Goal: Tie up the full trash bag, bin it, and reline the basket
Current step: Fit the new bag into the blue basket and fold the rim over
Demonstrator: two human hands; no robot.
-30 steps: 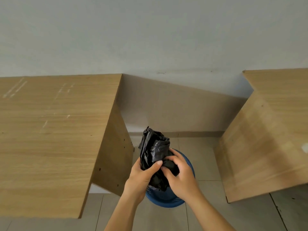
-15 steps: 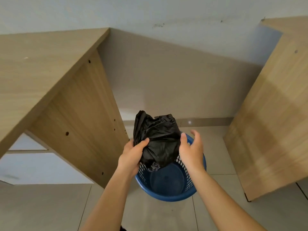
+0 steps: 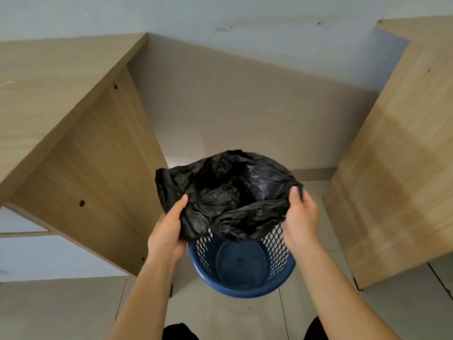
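Both hands are holding a crinkly black trash bag (image 3: 228, 192) open right above the blue basket (image 3: 242, 266), which is sitting on the tiled floor (image 3: 73, 310) between two wooden counters. The left hand (image 3: 166, 231) is gripping the bag's left edge, thumb lying on top of the plastic and the fingers tucked out of sight under it. The right hand (image 3: 300, 219) is pinching the right edge, grip curled around a bunched fold. The bag's mouth is gaping wide, thin glossy film with loads of wrinkles, and its bottom is sagging over the basket's far rim. The basket is round plastic with a diamond mesh wall and a solid smooth base, and nothing is showing inside it. The left counter (image 3: 81, 155) and the right counter (image 3: 392, 168) are both light woodgrain panels.
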